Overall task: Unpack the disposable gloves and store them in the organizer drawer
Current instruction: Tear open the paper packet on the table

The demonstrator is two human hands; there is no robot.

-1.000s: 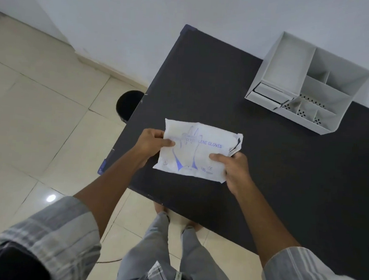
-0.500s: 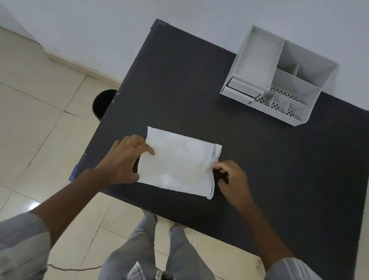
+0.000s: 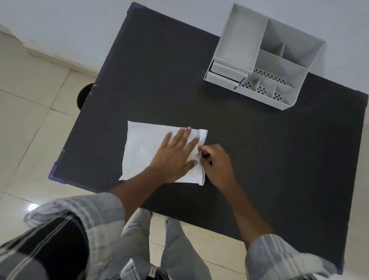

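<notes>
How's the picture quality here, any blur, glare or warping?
Head view: wide-angle bend at the table edges; sleeves at the bottom smeared by blur; small glare spot on the floor tile; the white packet is washed out under the left hand.

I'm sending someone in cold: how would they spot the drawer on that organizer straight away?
Find the black table, then the grey organizer at its far right corner against the wall. The drawer sits at the organizer's low front left, under the large open bin. Unlike the open-topped compartments with perforated floors beside it, it is a flat-fronted sliding box, pulled out slightly.
</notes>
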